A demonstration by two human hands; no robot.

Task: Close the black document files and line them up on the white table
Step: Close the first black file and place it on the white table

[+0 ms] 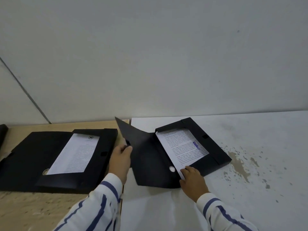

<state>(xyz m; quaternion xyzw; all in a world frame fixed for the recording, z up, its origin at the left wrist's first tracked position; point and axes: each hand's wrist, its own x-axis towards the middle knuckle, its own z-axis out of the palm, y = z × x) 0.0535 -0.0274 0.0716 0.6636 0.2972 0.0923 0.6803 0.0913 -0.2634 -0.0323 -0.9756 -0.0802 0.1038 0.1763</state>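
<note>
Left hand [120, 154] fingers clamped on raised cover [133, 139] of open black file [191, 150]; right hand [191, 177], fingers together, flat on the file's near corner; second open file [55, 157] left of it.

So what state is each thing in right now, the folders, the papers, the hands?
Right file: open, on the white table.
Its cover flap: lifted, held by left hand.
Right hand: pressing the papers.
Left file: open, flat on the wooden table.

white table [250, 189] with one open black file [215, 147], wooden table [25, 210] with another open file [33, 160]
</note>
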